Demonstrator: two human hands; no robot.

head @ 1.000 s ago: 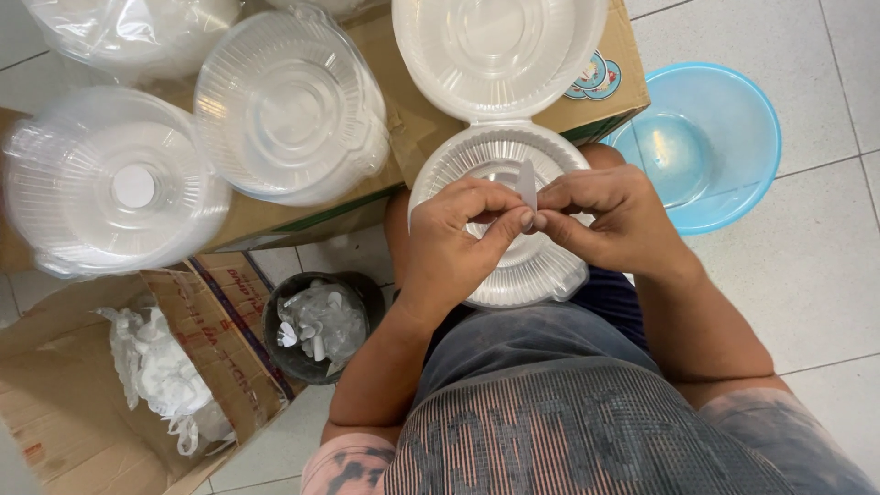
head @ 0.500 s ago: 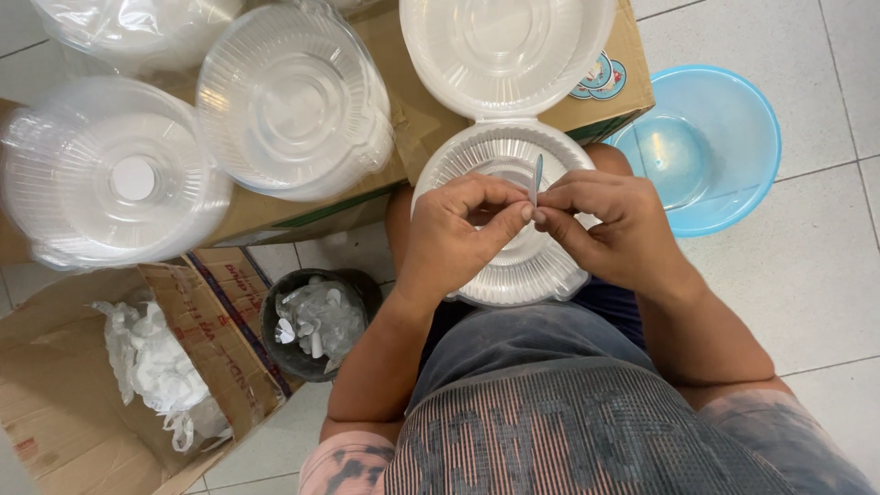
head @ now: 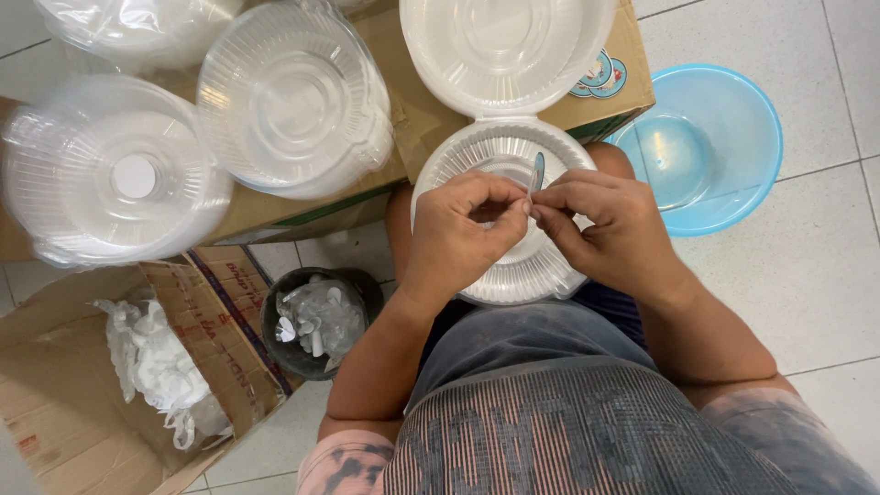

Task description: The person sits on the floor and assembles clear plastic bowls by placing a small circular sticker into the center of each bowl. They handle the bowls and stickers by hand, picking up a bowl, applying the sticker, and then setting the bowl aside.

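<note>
though half-hidden by fingers, a thin strip

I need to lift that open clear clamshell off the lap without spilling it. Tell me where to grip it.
Judging by its pose, grip the clamshell container at its near ribbed rim, coming from the person's side; the left hand and right hand cover the middle, and the open lid blocks the far side.

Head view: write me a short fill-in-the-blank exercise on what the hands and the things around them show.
1. Both hands pinch a small thin strip above an open clear ____ container.
2. The basin on the floor is ____ in colour.
3. The small bin of clear scraps stands by the person's ____ arm.

Missing words: plastic; blue; left
</note>
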